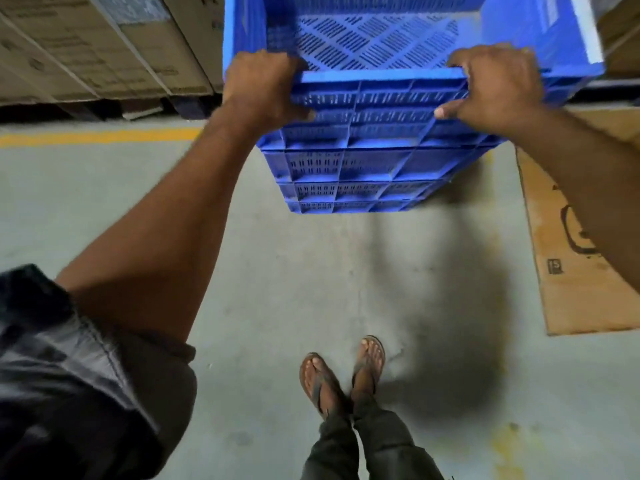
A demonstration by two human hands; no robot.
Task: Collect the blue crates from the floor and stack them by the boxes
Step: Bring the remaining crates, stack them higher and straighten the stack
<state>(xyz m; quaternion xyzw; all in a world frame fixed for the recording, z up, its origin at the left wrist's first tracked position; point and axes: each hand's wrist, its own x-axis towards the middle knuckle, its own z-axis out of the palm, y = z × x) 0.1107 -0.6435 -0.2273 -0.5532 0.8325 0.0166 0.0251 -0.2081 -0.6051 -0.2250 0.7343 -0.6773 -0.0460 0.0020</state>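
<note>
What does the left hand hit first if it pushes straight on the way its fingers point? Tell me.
The left hand already grips the near rim of the top blue crate, fingers curled inside. Pushing onward, they would probably meet the crate's slotted floor first, though depth is hard to judge.

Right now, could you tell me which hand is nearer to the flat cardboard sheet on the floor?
Right. The right hand grips the crate rim on the cardboard sheet's side; the left hand grips the opposite end.

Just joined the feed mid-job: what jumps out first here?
A stack of blue crates fills the upper centre. The left hand and right hand grip the near rim of the top crate. Cardboard boxes stand upper left behind a yellow floor line; flattened cardboard lies right.
</note>
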